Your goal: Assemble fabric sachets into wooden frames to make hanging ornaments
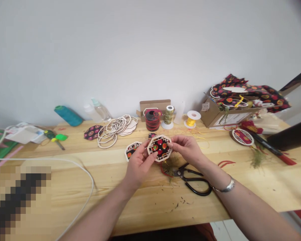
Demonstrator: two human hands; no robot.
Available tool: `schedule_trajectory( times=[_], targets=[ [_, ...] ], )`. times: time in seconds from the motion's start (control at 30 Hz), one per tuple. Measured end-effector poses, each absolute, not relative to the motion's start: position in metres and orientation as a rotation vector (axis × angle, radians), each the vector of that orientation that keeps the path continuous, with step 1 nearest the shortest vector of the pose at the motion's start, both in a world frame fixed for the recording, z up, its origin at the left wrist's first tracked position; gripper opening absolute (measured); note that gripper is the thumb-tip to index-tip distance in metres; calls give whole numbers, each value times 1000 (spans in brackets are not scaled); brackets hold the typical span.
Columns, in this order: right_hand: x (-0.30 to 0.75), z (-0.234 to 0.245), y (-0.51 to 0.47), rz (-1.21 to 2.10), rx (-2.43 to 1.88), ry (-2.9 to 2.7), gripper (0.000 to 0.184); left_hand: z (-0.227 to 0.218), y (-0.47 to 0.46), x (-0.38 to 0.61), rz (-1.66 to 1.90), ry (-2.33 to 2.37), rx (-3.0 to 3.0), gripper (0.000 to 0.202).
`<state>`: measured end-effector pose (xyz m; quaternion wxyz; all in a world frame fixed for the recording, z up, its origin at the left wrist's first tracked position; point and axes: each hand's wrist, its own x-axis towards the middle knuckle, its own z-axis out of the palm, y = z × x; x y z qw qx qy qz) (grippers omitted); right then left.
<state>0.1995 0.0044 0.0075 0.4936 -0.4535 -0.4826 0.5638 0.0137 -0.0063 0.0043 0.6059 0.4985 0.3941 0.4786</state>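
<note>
Plain pale-grey wall (150, 53) over lt. wood-grain bench (110, 207) w/ craft bits

Wall smooth, matte; bench runs across below it, long streaky grain, dark scraps nr. front edge. Biggest item: open brown cardboard box (225, 118) at R back, stuffed; dark cloth w/ red & orange floral print (266, 95) spills over its R side, soft & crumpled. Thick black cylinder (291, 135) juts in at R edge.

L hand (139, 164) & R hand (187, 149) are close tog., fingers pinched on opp. sides of same piece, approx. mid-bench & held above it: octagonal pale-wood frame w/ lattice corners over dark floral fabric (160, 148). Black-handled metal scissors (183, 174) lie under R forearm. Smooth teal thread cone (69, 115) on its side, L back. Nr. it, overlapping heap of thin pale-wood openwork rings (115, 125), lacy cutouts.

Back row, mid: black spool of dk. red cord (152, 123), shiny gold-thread cone (169, 115), white spool of yellow cord (192, 118). Smaller: angular wood-framed fabric piece (131, 150), partly behind L hand; oval wood-rimmed red fabric piece (242, 137), R side. Silver-coloured metal bracelet (229, 185) on R wrist.

Writing: sm. white label (205, 106) on box's L end, print too tiny to read w/ certainty.
</note>
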Motion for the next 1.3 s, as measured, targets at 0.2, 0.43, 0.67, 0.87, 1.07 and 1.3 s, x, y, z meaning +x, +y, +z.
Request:
schedule_trajectory(
  times=[0.2, 0.43, 0.67, 0.87, 1.07, 1.3],
  targets=[
    [198, 8, 3, 1354, -1097, -1202, 26, 4, -7, 12, 1124, 951, 1137, 51],
    [196, 4, 4, 1370, -1134, -1239, 28, 5, -6, 14, 1157, 1025, 1108, 58],
    [242, 31, 8, 639, -1522, -1588, 26, 4, -2, 11, 1160, 1049, 1065, 58],
    [312, 53, -19, 8, -1977, -1973, 19, 4, -3, 10, 1171, 1038, 1080, 56],
    [352, 33, -58, 119, -1982, -2340, 22, 3, -5, 10, 1156, 1075, 1097, 61],
    [357, 28, -79, -83, -2083, -2494, 18, -1, -4, 9, 1146, 1081, 1129, 60]
  ],
)
